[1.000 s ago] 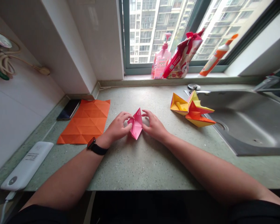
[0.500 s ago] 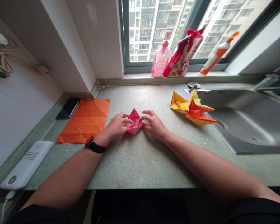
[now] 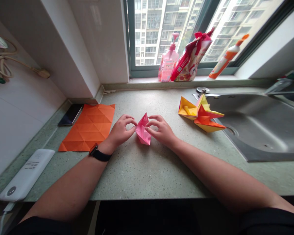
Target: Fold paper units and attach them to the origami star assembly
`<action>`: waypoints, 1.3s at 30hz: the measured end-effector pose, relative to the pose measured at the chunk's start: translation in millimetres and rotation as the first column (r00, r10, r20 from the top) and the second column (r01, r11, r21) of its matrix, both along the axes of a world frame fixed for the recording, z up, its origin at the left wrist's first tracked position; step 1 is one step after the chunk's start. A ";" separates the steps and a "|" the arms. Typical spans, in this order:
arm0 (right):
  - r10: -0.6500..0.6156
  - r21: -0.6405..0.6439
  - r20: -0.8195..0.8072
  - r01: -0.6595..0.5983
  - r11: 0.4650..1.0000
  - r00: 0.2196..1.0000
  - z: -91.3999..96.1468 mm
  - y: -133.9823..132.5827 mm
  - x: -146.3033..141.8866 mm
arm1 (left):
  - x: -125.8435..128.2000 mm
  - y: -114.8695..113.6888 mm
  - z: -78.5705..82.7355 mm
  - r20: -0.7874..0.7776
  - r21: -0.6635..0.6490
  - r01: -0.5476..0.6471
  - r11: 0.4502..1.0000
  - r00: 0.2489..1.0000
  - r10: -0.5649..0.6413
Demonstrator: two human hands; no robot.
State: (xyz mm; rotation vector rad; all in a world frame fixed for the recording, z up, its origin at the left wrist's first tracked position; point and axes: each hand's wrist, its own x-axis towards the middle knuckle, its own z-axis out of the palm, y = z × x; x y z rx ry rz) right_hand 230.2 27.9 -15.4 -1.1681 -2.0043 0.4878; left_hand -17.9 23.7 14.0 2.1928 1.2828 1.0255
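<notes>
A pink folded paper piece with a pointed top is held over the middle of the counter, its hollow side facing me. My left hand pinches its left edge between thumb and forefinger. On the opposite edge, the thumb and forefinger of my right hand are closed on the paper, the other fingers loosely bent. Left of my hands lies a creased orange paper sheet. To the right, near the sink, stands a joined yellow, orange and red folded paper model with pointed corners.
A black phone touches the orange sheet's far left side. Nearer me lies a white power bank with a cable. The steel sink is at right. A pink pump bottle, a red bag and an orange-white bottle line the windowsill.
The pink paper has been turned a little, its top point and lower corner shifting right. My left fingers have drawn back from inside it to its left edge.
</notes>
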 end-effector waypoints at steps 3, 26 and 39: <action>-0.027 -0.012 0.015 0.027 1.000 1.000 0.2 -0.7 -1.1 | 1.7 -1.4 0.2 -0.009 -0.019 0.019 1.000 1.000 -0.019; -0.223 0.102 -0.100 0.233 0.967 0.970 20.7 7.5 6.9 | 7.2 -4.0 -0.4 0.099 -0.063 -0.121 0.991 0.987 0.127; -0.454 0.276 -0.355 0.555 0.784 0.818 111.4 26.6 180.8 | 9.2 -2.0 4.5 -0.006 -0.089 0.023 0.996 1.000 -0.024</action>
